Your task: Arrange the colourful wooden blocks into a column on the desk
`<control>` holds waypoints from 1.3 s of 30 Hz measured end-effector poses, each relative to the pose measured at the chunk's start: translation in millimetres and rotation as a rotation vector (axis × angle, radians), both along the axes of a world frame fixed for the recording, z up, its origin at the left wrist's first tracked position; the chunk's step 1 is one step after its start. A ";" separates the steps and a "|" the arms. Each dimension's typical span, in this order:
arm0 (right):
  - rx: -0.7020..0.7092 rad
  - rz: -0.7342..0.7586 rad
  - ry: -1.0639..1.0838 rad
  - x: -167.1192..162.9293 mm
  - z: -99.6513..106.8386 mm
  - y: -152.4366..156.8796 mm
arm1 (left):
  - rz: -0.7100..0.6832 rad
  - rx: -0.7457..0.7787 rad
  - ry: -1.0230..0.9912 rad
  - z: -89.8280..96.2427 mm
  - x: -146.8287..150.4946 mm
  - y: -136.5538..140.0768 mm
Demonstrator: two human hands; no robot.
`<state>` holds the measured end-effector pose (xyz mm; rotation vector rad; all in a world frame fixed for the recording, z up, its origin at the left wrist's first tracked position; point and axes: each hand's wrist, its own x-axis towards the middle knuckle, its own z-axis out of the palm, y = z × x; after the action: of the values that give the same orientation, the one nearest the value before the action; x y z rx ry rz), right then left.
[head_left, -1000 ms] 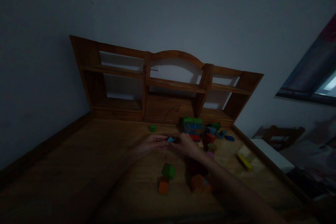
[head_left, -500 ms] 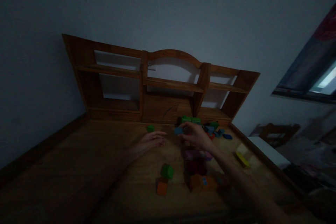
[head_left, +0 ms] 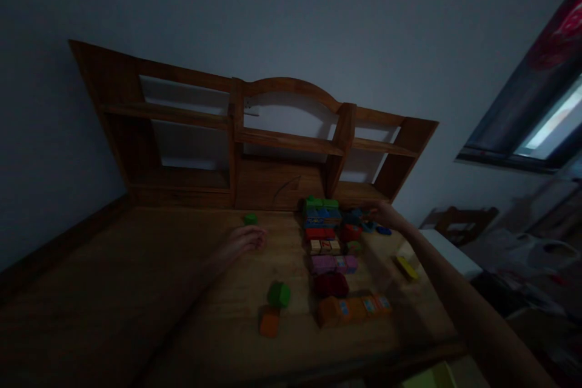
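Observation:
My left hand [head_left: 248, 237] hovers over the wooden desk, holding nothing, its fingers loosely stretched. Behind it lies a small green block [head_left: 250, 218]; nearer me are a green block [head_left: 279, 295] and an orange block [head_left: 269, 322]. At the right, my right hand [head_left: 384, 214] reaches over loose blue blocks [head_left: 367, 226], fingers apart; whether they touch one is too dark to see. Colour-sorted rows stand left of it: green blocks [head_left: 322, 202], blue blocks [head_left: 322, 216], red blocks [head_left: 320, 234], plain wooden number blocks [head_left: 325, 247], pink blocks [head_left: 334, 264], dark red blocks [head_left: 331, 285], orange blocks [head_left: 354, 309].
A wooden shelf unit [head_left: 282, 140] stands along the desk's back edge against the wall. On the right lie a yellow block [head_left: 407, 268], a red block [head_left: 351, 232] and a dark blue piece [head_left: 384, 231]. Beyond the desk are a white surface [head_left: 448, 253] and a wooden chair [head_left: 468, 222].
My right hand has let go of a blue block at the blue row and moved right to the loose blue blocks. The view has shifted slightly; my left hand stays over the desk.

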<state>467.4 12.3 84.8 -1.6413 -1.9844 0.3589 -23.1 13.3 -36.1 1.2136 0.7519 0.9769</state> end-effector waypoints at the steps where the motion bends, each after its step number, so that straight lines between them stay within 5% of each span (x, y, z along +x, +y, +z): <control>1: -0.005 0.003 0.001 -1.1 -3.1 0.9 | -0.005 -0.002 0.004 -0.2 0.2 0.7; 16: -0.051 0.060 0.020 -1.5 -9.8 6.6 | -0.013 0.055 0.068 0.1 1.7 -0.2; 20: 0.077 -0.023 0.081 -3.8 -4.1 -4.1 | 0.040 0.129 0.151 -1.4 2.3 1.0; 27: 0.398 -0.232 0.197 -21.7 -28.0 -86.3 | 0.371 0.453 0.448 12.5 -17.2 17.8; 33: 0.271 -0.377 0.252 -45.5 -87.5 -181.7 | 0.327 0.749 0.731 13.3 -36.2 20.5; 39: 0.212 -0.509 0.348 -44.0 -114.5 -204.3 | 0.261 0.784 0.883 -11.3 -29.1 27.4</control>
<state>423.4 -192.0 -29.7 -1.7341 -1.2533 0.2117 -52.2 40.8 -47.4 2.3490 1.2906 0.9598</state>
